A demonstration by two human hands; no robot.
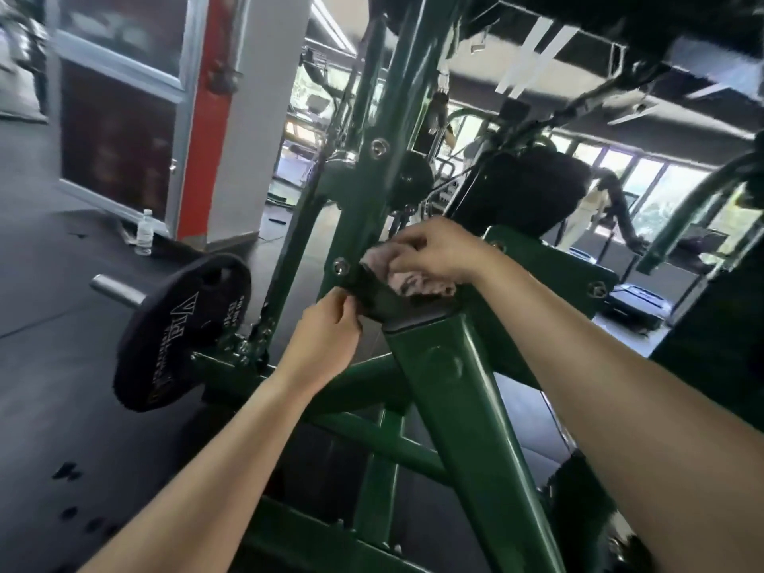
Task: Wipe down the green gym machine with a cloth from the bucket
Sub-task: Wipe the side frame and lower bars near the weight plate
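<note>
Black rubber floor (53, 366) on the left carries a clear water bottle (143, 237), upright beside a white and red pillar (231, 117). Nearer, a dark weight plate (182, 335) sits on a steel peg (117, 289) that sticks out to the left from the green gym machine (467, 428). The machine fills the middle of the view. Its thickest tube has its long axis slanting from the bottom right up and leftward to a joint at the centre, and from there a slimmer upright leans on toward the top edge.

At that joint the left hand (326, 345) reaches up, its fingers curled and pinching the left edge of a black cap (374, 297) on the end of the thick tube. Just to the right, a crumpled pale pinkish cloth (413, 280) lies on top of the joint, touching the cap and the green frame. The right hand (438, 252) covers the cloth from above, fingers bent down over it and gripping it against the metal.

Far right, beyond the frame, a person in pale clothes (587, 217) stands near bright windows.
</note>
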